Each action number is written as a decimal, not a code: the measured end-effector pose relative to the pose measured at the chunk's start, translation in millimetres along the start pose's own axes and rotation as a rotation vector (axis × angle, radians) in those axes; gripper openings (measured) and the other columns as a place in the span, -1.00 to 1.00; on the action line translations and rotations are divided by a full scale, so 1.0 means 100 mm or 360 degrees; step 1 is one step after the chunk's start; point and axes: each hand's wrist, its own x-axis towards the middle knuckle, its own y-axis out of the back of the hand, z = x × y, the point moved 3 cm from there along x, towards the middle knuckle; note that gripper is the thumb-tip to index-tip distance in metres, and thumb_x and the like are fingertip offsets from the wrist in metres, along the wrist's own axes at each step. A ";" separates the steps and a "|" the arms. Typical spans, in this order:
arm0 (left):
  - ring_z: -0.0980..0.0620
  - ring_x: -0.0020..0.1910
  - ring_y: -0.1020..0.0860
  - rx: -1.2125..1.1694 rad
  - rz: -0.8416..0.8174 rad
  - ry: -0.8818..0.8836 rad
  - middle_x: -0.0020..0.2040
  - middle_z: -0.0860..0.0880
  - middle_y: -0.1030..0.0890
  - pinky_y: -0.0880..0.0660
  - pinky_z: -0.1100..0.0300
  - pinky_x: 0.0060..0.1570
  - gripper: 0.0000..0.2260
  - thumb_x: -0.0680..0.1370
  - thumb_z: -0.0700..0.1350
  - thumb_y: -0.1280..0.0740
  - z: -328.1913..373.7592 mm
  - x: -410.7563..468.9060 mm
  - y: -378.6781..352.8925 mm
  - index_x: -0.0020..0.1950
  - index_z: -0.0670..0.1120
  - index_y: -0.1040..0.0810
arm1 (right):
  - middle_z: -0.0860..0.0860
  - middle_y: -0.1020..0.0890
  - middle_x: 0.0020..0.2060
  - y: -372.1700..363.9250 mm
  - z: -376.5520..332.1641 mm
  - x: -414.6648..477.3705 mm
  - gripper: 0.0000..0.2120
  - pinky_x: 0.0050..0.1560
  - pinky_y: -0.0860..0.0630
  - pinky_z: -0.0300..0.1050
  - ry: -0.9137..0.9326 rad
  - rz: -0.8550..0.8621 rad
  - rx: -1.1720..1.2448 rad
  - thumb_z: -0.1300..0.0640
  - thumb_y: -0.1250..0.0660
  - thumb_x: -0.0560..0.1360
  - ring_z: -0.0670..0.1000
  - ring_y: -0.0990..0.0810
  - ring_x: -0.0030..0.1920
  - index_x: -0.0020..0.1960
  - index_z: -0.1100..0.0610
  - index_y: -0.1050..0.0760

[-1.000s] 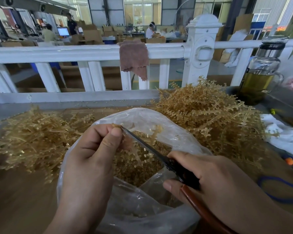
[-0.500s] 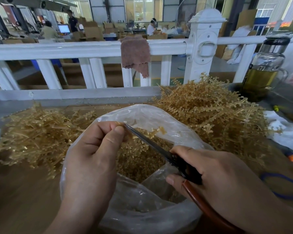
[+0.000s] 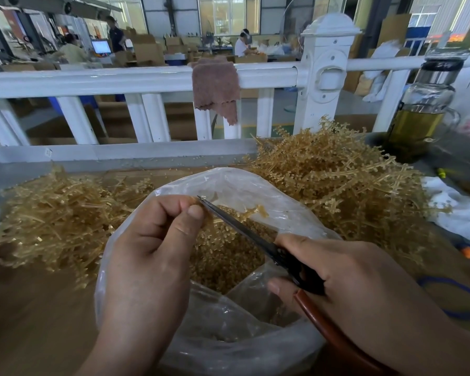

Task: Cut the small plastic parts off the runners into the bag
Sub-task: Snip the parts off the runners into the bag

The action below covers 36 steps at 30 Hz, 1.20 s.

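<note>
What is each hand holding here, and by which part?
The left hand pinches a runner by one end in its fingers; the right hand grips the scissors by their handles.

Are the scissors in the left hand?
No, the right hand grips the scissors; the left hand pinches a runner.

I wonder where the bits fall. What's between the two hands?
In the head view, between the left hand and the right hand lies the open bag of cut parts, crossed by the scissors.

A white railing (image 3: 136, 80) fronts a factory hall with bright windows (image 3: 228, 12).
</note>
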 end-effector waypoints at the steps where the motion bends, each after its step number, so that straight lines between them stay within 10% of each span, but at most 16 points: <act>1: 0.13 -0.17 -0.64 -0.0005 -0.0007 0.0004 -0.17 0.06 -0.71 -0.49 0.48 -0.19 -0.85 0.61 -0.10 -0.39 0.00 0.00 0.00 -0.12 0.10 -0.66 | -0.29 -0.64 -0.16 0.01 0.00 0.01 -0.41 -0.22 -0.53 -0.27 -0.0001 -0.0005 0.0005 -0.41 -0.02 0.37 -0.22 -0.59 -0.16 0.22 -0.16 -0.51; 32: 0.14 -0.37 -0.56 0.0116 -0.0098 0.0192 -0.32 -0.02 -0.66 -0.41 0.48 -0.37 -0.82 0.54 -0.09 -0.42 0.00 0.06 0.01 -0.27 -0.02 -0.64 | -0.27 -0.51 -0.34 -0.08 0.09 0.02 -0.59 -0.21 -0.33 -0.47 0.0030 -0.0132 0.0209 -0.33 -0.19 0.39 -0.35 -0.47 -0.21 0.02 -0.09 -0.58; 36: -0.11 -0.22 -0.67 -0.0017 -0.0043 0.0260 -0.27 -0.08 -0.70 -0.58 -0.02 -0.03 -0.84 0.48 0.04 -0.44 -0.04 0.13 0.06 -0.22 -0.02 -0.68 | -0.22 -0.64 -0.17 -0.04 0.13 0.05 -0.48 -0.28 -0.50 -0.26 -0.0040 -0.0132 0.0425 -0.45 -0.20 0.34 -0.24 -0.60 -0.20 0.12 -0.15 -0.53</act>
